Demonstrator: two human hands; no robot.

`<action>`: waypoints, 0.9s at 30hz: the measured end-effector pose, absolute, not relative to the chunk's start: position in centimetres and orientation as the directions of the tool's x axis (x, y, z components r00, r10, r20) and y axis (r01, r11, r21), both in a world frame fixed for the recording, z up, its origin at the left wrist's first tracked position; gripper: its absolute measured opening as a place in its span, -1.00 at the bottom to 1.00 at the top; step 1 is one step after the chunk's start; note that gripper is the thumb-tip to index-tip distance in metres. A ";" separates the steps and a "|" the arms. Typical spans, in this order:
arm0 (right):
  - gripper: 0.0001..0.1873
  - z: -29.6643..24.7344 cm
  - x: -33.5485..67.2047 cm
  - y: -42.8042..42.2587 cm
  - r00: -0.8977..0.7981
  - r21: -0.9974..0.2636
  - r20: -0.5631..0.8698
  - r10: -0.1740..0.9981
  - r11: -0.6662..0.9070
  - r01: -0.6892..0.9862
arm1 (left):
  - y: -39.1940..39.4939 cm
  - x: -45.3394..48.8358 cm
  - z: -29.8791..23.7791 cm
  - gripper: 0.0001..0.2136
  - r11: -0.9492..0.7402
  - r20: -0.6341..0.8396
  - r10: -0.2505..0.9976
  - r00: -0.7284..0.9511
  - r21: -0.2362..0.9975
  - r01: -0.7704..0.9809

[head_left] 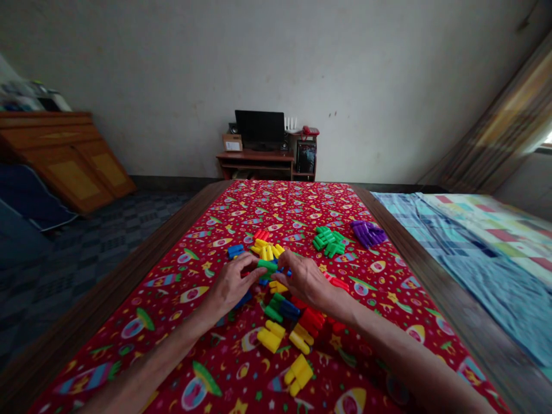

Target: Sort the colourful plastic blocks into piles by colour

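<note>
My left hand (233, 282) pinches a green toy block (267, 265) between thumb and fingers, above the middle of the tablecloth. My right hand (308, 282) is closed right beside it, with a bit of a blue toy block (283, 270) showing between its fingers. Whether the green and blue blocks are joined is hidden. Under and in front of the hands lie joined green and blue blocks (282, 309), red blocks (311, 321) and yellow blocks (271, 336). Another yellow block (299, 375) lies nearer to me. Just beyond the hands is a yellow group (266, 249).
Green blocks (328, 241) and purple blocks (368, 233) form separate piles at the right. Small red (261, 235) and blue (235, 250) groups lie beyond my left hand. The red patterned tablecloth (190, 322) covers a wooden table (172, 224). A bed (470, 259) adjoins the right side.
</note>
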State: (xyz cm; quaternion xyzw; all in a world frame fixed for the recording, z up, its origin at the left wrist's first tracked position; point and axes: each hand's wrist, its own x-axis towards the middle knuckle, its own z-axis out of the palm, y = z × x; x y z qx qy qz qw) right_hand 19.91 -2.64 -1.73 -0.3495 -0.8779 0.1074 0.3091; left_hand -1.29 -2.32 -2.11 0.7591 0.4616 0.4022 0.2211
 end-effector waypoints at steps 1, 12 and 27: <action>-0.79 -1.8 19.8 -2.6 -0.549 -0.434 0.489 0.678 0.735 0.521 | -2.5 -1.0 -2.2 -0.72 -0.453 0.379 0.891 0.248 0.745 0.490; -0.78 -0.1 26.0 4.6 -0.204 -0.428 0.590 0.781 0.517 0.741 | -4.8 0.4 -1.6 -0.77 -0.597 0.295 0.784 0.546 0.600 0.533; -0.73 -0.4 27.7 5.7 -0.386 -0.249 0.469 0.794 0.538 0.805 | -5.2 0.5 -3.0 -0.91 -0.527 0.110 0.834 0.540 0.446 0.723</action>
